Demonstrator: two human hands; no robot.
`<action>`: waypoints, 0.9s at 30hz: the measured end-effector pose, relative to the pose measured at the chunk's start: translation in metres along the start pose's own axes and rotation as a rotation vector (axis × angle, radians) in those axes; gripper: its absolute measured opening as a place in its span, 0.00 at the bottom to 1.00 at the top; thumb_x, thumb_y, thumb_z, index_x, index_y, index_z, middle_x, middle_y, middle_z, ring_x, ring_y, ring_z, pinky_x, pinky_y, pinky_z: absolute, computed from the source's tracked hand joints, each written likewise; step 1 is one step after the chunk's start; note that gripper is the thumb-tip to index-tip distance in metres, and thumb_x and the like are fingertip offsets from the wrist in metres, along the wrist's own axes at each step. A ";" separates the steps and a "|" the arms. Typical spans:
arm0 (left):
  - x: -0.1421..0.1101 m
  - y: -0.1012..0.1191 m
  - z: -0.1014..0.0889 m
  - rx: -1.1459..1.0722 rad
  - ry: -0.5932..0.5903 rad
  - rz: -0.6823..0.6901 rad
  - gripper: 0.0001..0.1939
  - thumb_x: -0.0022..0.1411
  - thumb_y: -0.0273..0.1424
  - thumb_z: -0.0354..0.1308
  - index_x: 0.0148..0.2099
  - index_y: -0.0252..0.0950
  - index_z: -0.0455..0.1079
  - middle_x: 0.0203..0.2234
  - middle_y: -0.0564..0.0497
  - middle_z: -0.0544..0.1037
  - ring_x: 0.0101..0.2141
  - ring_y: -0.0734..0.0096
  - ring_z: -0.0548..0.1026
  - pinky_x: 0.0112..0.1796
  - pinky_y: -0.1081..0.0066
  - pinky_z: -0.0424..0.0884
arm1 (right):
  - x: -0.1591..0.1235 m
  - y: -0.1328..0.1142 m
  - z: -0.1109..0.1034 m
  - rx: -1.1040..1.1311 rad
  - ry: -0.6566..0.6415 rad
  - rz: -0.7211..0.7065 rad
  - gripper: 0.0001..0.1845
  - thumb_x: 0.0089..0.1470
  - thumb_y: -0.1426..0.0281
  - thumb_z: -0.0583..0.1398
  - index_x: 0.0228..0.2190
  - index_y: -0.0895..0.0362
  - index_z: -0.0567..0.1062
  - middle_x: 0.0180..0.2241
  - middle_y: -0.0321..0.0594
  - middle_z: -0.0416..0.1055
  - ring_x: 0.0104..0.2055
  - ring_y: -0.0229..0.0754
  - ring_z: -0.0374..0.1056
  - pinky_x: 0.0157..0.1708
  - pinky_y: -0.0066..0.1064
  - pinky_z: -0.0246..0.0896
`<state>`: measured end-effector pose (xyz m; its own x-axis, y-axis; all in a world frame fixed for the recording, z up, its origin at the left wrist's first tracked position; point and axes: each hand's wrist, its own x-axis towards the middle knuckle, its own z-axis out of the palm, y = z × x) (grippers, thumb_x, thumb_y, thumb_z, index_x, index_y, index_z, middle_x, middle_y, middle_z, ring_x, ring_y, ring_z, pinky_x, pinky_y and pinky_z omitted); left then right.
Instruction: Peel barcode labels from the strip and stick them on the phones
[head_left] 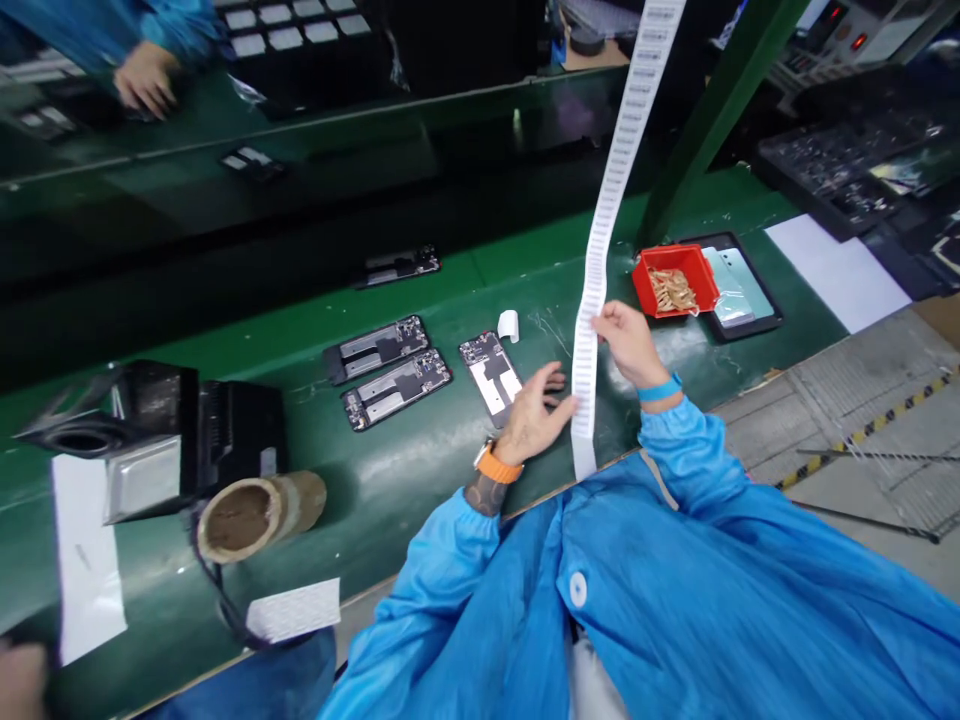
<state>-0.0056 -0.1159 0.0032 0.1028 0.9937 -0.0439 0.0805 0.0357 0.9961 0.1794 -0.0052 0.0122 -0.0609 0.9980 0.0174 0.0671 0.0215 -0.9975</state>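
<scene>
A long white strip of barcode labels [587, 365] runs from the top of the view down to the front edge of the bench. My right hand [632, 343], with a blue wristband, pinches its right edge between thumb and fingertips. On the strip's other side is my left hand [534, 412], wearing an orange watch strap; its fingers are apart and the thumb tip meets the strip's left edge. Partly under my left hand lies an opened phone [487, 375] with a white area showing. A small curled white paper piece [508, 325] sits just beyond that phone.
Two more opened phones [397, 388] lie to the left, another [401, 265] farther back. A red bin [675, 282] stands beside a black tray [750, 300] at right. At left are a cardboard tube [300, 502] and a black device [244, 425]. A co-worker's hand [148, 78] is across the bench.
</scene>
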 end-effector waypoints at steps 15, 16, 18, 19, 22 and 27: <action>0.059 0.002 0.023 -0.469 0.022 -0.248 0.21 0.60 0.41 0.67 0.46 0.32 0.67 0.34 0.42 0.83 0.26 0.68 0.81 0.29 0.70 0.76 | 0.020 0.014 0.019 -0.131 -0.064 -0.253 0.17 0.54 0.61 0.61 0.45 0.53 0.70 0.51 0.47 0.69 0.45 0.44 0.70 0.40 0.36 0.72; 0.061 0.002 0.021 -0.422 0.018 -0.239 0.20 0.60 0.41 0.66 0.46 0.32 0.67 0.32 0.44 0.82 0.24 0.69 0.79 0.26 0.72 0.74 | 0.013 0.016 0.019 -0.157 -0.116 -0.264 0.16 0.55 0.61 0.60 0.45 0.53 0.71 0.52 0.47 0.68 0.47 0.45 0.69 0.39 0.36 0.72; 0.063 0.000 0.019 -0.285 -0.008 -0.206 0.18 0.62 0.42 0.62 0.43 0.32 0.69 0.27 0.48 0.80 0.20 0.73 0.75 0.22 0.76 0.69 | 0.007 0.019 0.019 -0.213 -0.175 -0.291 0.17 0.55 0.61 0.59 0.46 0.53 0.72 0.54 0.48 0.66 0.48 0.47 0.68 0.40 0.38 0.73; 0.063 0.000 0.017 -0.200 -0.024 -0.176 0.16 0.64 0.42 0.60 0.40 0.32 0.71 0.25 0.49 0.79 0.20 0.75 0.73 0.22 0.77 0.66 | 0.006 0.019 0.020 -0.245 -0.188 -0.305 0.18 0.54 0.62 0.59 0.47 0.52 0.72 0.53 0.48 0.66 0.48 0.47 0.68 0.42 0.39 0.72; 0.062 0.000 0.015 0.026 -0.027 -0.040 0.15 0.66 0.37 0.55 0.31 0.32 0.72 0.24 0.49 0.78 0.23 0.76 0.72 0.27 0.76 0.65 | 0.010 0.019 0.021 -0.319 -0.161 -0.336 0.20 0.53 0.63 0.60 0.48 0.53 0.72 0.50 0.47 0.67 0.46 0.47 0.68 0.46 0.41 0.70; 0.060 0.006 0.016 0.082 0.144 -0.037 0.17 0.67 0.39 0.54 0.34 0.32 0.76 0.26 0.48 0.80 0.25 0.72 0.73 0.29 0.73 0.66 | 0.006 0.017 0.022 -0.222 -0.121 -0.133 0.16 0.53 0.57 0.62 0.39 0.54 0.68 0.31 0.35 0.69 0.31 0.40 0.67 0.36 0.35 0.67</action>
<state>0.0172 -0.0578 0.0057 -0.0441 0.9970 -0.0633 0.1626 0.0697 0.9842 0.1580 -0.0003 -0.0062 -0.2011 0.9715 0.1259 0.2660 0.1778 -0.9474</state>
